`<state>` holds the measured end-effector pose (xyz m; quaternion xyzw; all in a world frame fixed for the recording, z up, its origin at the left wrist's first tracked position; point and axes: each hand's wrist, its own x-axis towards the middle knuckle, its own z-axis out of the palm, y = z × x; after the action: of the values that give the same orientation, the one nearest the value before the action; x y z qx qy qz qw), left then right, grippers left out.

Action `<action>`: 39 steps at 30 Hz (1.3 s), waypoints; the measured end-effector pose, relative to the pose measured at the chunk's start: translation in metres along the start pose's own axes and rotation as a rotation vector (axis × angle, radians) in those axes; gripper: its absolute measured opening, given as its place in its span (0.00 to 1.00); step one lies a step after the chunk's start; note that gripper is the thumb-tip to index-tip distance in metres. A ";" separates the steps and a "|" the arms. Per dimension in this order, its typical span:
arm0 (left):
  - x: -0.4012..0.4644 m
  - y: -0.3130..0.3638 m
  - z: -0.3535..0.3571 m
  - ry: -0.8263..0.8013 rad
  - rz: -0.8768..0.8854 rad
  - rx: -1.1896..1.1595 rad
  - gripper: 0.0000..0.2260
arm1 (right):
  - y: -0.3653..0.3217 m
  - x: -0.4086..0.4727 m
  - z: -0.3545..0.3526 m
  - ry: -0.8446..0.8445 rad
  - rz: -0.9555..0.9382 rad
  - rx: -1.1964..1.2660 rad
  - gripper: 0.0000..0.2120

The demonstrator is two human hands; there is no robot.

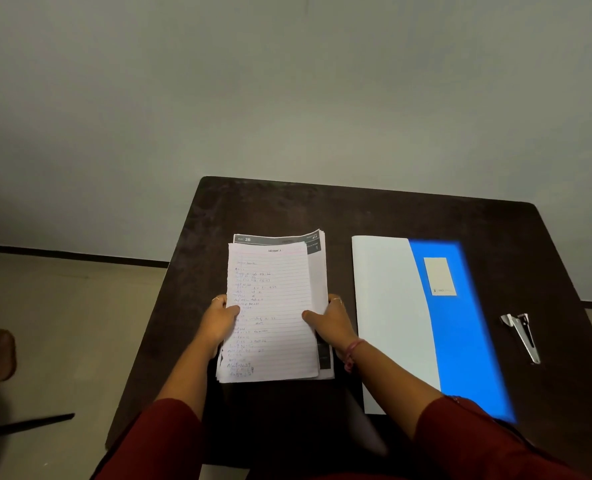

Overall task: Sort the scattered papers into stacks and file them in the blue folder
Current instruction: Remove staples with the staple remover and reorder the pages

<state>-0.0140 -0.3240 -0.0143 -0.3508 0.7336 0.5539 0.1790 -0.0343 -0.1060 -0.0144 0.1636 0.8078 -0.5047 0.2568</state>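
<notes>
Both hands, left hand [220,322] and right hand [329,323], grip the paper stack [273,306] by its long edges; the blue folder [460,327] lies parallel just beside the right hand.

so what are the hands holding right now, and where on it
Both hold the stack of papers: the left hand grips its left edge, the right hand its right edge, thumbs on the top sheet.

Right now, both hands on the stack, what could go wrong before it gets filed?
1. The paper stack is uneven: the lined top sheet sits offset from the printed pages beneath, so sheets may slip out when lifted.
2. The left hand and right hand grip only its sides; the middle could sag.
3. The blue folder lies closed; opening it needs a free hand.
</notes>
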 end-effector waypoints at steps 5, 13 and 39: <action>0.000 -0.002 0.005 0.053 0.028 -0.002 0.06 | 0.003 0.002 -0.002 -0.012 -0.005 -0.022 0.22; 0.000 -0.008 0.002 0.029 -0.063 -0.186 0.04 | 0.004 0.004 -0.003 -0.019 -0.008 -0.026 0.23; -0.024 -0.028 0.003 -0.040 0.018 -0.402 0.09 | 0.018 0.005 -0.014 -0.180 -0.032 0.274 0.25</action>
<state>0.0218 -0.3170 -0.0187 -0.3619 0.6075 0.6977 0.1152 -0.0321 -0.0853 -0.0257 0.1384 0.7075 -0.6269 0.2955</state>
